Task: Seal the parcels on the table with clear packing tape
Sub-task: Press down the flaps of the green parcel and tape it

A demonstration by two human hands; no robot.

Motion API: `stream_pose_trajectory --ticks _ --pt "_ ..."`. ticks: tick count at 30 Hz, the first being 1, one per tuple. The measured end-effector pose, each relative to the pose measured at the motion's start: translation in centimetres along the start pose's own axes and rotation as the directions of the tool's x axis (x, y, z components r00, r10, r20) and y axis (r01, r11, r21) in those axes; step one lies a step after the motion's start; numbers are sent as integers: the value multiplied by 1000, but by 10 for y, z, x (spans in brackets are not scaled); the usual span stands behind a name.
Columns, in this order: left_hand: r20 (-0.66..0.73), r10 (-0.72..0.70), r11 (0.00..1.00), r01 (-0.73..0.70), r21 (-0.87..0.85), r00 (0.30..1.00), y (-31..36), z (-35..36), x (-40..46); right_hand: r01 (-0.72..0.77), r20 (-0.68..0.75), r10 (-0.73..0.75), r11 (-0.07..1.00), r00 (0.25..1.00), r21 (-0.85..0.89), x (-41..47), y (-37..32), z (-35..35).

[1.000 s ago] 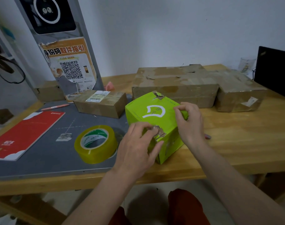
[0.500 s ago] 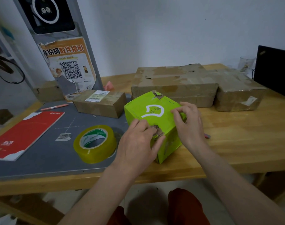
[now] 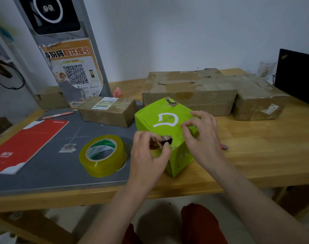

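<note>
my left hand (image 3: 147, 154) works at the near upper corner of the green box (image 3: 163, 127), fingers curled in a pinch around a torn dark scrap at the box's edge; whether that scrap is old tape or ripped card, i cannot tell. my right hand (image 3: 201, 138) sits just across the same corner, thumb and forefinger drawn together as if nipping something thin on the top face, the other fingers bent over the box's right edge. the box stands tilted on the wooden table (image 3: 256, 155), one corner pointing toward me, directly in front of both hands and touching both. the roll of clear packing tape (image 3: 102, 154) lies flat on the grey mat (image 3: 44, 173) just left of my left hand, which is the nearer one to reach it. in my judgement the box corner needs clearing or flattening before tape goes on. farther back, a small brown parcel (image 3: 108, 110) rests on the mat, and two larger brown parcels (image 3: 189, 88) (image 3: 257, 101) lie side by side along the wall, well apart from my hands.
</note>
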State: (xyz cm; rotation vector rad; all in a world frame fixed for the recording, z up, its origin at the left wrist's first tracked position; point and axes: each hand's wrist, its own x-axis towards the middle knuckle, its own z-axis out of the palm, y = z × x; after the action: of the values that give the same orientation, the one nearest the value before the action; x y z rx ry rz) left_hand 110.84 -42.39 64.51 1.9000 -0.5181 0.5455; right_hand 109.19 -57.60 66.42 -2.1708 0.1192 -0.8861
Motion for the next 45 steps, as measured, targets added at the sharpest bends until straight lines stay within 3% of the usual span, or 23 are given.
stream_pose_trajectory --ticks 4,9,11,14,18,21,28,32,38,45 --pt "-80 -45 996 39 -77 996 -1 2 -7 146 9 -145 989 989 -12 -2 -7 -1" --pt "-111 -73 995 64 -79 991 -5 5 -10 172 206 -122 954 971 -244 -1 -22 -8" --pt "-116 -71 994 61 -92 991 -5 8 -10 209 358 -70 907 931 -365 9 -38 -17" --pt "-142 -69 990 51 -129 987 -3 11 -8 415 549 -85 753 832 -511 30 -57 -19" --pt "-154 -88 985 62 -163 984 1 12 -8 597 660 -147 600 737 -533 41 -70 -9" --pt "-156 -115 977 84 -194 981 1 12 -9 640 704 -181 611 686 -466 45 -65 -7" --pt "-244 9 997 -27 -71 970 -1 3 -4 521 653 -267 822 709 -230 54 -42 -5" --pt "-226 85 996 -78 41 970 -1 -6 0 303 611 -252 953 751 21 57 -36 0" --pt "-85 387 889 -347 300 918 -8 -14 1 202 632 -201 977 748 72 60 -34 11" --pt "155 328 821 -363 441 932 4 -24 12 144 690 -194 981 697 130 66 -34 12"
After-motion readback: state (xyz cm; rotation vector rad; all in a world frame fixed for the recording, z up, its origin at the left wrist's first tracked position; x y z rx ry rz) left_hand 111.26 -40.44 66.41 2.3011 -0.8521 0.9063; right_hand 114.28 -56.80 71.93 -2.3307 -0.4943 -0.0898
